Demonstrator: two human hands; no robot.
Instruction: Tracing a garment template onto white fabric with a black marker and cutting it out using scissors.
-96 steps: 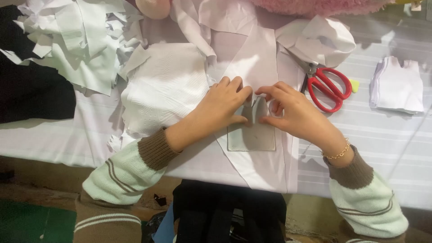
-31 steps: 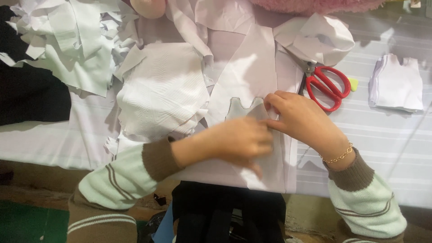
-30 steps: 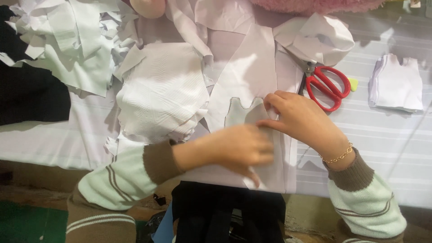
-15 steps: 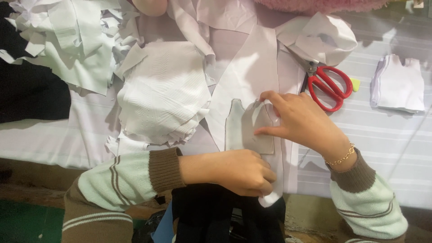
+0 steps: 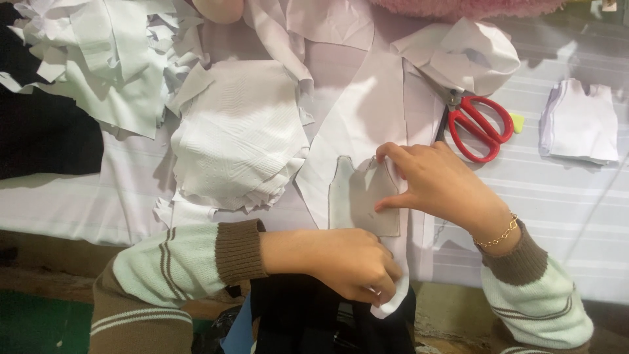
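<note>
left hand (image 5: 350, 265) — fingertips hidden, cloth edge (image 5: 391, 303) covered

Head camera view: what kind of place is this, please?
Probably a sewing or garment-cutting worktable. White fabric scraps are piled on it, red-handled scissors lie nearby, and the right hand presses a grey pattern piece onto white cloth.

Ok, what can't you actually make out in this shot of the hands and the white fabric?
Head view only:
- Scissors: blades hidden under folded white cloth.
- Left hand: fingertips curl around the fabric strip's end, so the grip is hidden.
- Grey pattern piece: right edge covered by the right hand.
- Pink fuzzy thing: cut off by the top edge.
</note>
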